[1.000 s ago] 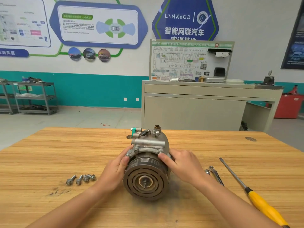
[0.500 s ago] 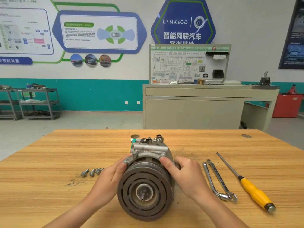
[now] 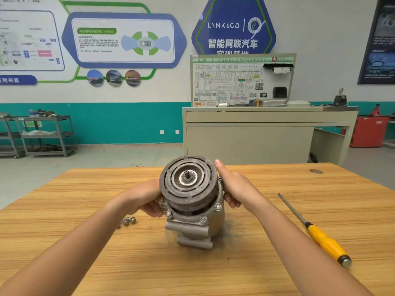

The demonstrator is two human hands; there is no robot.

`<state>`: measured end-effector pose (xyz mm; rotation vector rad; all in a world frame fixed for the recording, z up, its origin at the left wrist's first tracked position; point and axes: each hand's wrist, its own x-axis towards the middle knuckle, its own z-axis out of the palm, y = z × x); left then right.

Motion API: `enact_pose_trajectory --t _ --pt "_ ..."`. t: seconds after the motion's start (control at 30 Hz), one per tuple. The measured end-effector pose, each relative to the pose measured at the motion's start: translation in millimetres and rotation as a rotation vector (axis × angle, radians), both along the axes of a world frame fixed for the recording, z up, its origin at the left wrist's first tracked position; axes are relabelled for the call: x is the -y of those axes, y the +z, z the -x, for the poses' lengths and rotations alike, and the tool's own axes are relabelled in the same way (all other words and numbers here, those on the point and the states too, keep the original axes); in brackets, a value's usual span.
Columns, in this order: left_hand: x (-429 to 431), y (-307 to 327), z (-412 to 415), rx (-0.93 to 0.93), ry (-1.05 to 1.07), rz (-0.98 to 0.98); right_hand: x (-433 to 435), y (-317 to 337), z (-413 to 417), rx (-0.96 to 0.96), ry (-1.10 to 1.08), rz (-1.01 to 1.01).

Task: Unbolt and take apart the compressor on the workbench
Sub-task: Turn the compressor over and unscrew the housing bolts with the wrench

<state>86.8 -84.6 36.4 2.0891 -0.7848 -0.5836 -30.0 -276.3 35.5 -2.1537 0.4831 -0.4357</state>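
The grey metal compressor stands on end in the middle of the wooden workbench, its dark slotted pulley facing up and tilted toward me. My left hand grips the pulley's left side, fingers curled under its rim. On the right side, my right hand holds the housing with its thumb hooked below and fingers reaching up along the pulley. Three bolt heads show on the front flange under the pulley.
Loose bolts lie on the bench just left of the compressor, partly behind my left forearm. A yellow-handled screwdriver lies to the right. A beige cabinet and a grey shelf cart stand beyond the bench.
Both hands have tipped the compressor from lying on its side, pulley toward me, up onto its rear end with the pulley facing up. The wrenches are hidden behind my right arm now.
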Motion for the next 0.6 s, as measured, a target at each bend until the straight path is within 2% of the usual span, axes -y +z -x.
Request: enact_pose_trajectory --t 0.17,0.33,0.47,0.6 --pt "17 -15 -4 -0.144 0.126 0.190 14 -10 -24 0.017 -0.057 -0.078" --pt "43 -12 -15 -0.129 0.247 0.134 28 -28 -26 -0.069 -0.053 -0.301" --pt "47 -16 -23 -0.139 0.263 0.126 29 -38 -19 -0.015 -0.017 -0.406" --pt "44 -36 -21 0.053 0.342 0.162 20 -44 -15 0.191 -0.161 -0.285"
